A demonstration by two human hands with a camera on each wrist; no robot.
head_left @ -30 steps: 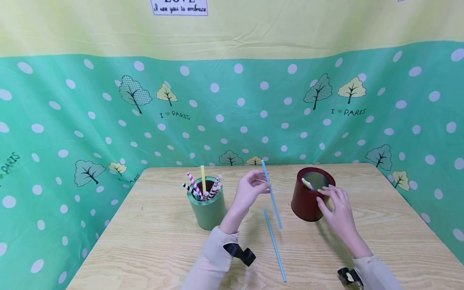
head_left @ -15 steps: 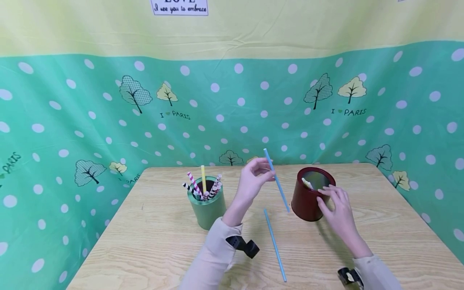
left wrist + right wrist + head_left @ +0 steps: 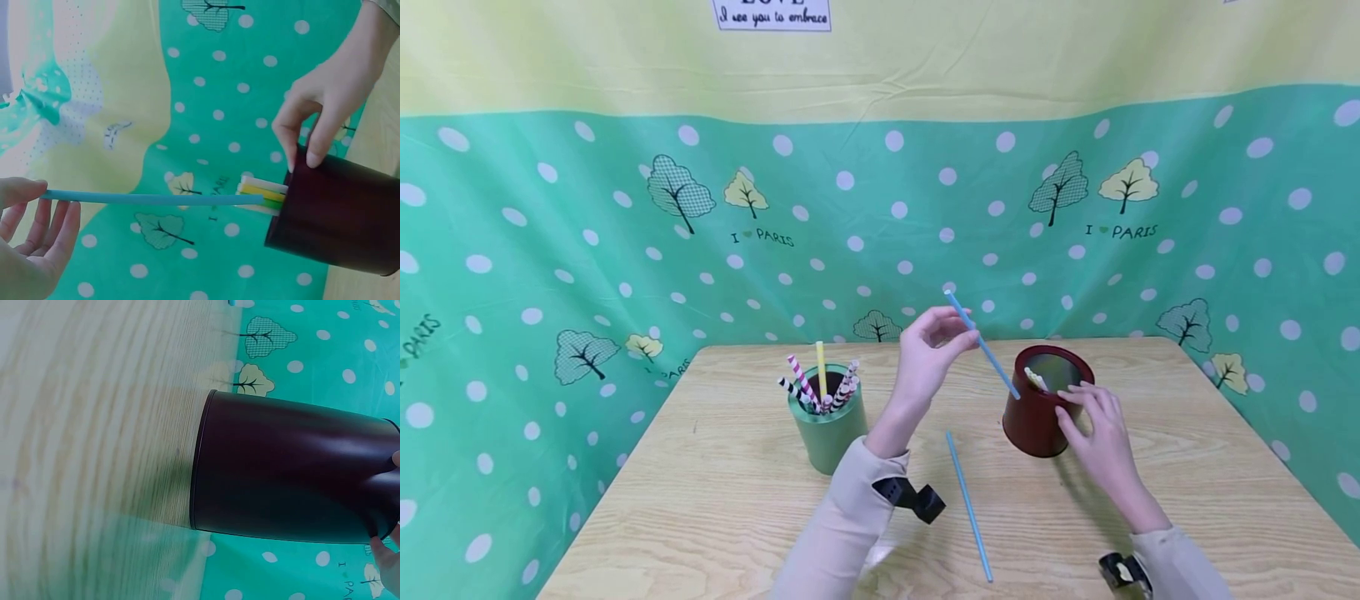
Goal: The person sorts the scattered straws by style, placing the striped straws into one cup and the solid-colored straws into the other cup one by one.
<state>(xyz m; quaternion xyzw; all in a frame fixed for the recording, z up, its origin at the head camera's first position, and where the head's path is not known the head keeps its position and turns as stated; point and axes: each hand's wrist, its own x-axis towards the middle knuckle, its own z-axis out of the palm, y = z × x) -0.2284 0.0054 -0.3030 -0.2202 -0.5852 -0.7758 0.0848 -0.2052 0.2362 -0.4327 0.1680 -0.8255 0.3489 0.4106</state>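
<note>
My left hand (image 3: 925, 358) pinches a blue drinking straw (image 3: 996, 362) near its upper end, above the table. The straw slants down to the right, and its low end appears in front of the dark red cup (image 3: 1033, 427). In the left wrist view, several pale, yellow and green straws (image 3: 256, 192) stick out of that cup, overlapped by the blue straw's tip. With thumb and fingers, my right hand (image 3: 1101, 437) holds the cup's rim on its right side. The right wrist view shows the cup's side (image 3: 287, 469) and only part of the right hand (image 3: 389, 569).
A second blue straw (image 3: 967, 504) lies on the wooden table (image 3: 700, 517) between the arms. On the left stands a green cup (image 3: 831, 442) with several striped straws and a yellow straw (image 3: 821, 367). A polka-dot cloth (image 3: 820, 208) hangs behind the table.
My left hand has risen and moved right with the blue straw, which leans more now. Its low end has come from above the table to the dark red cup. The right hand stays put.
</note>
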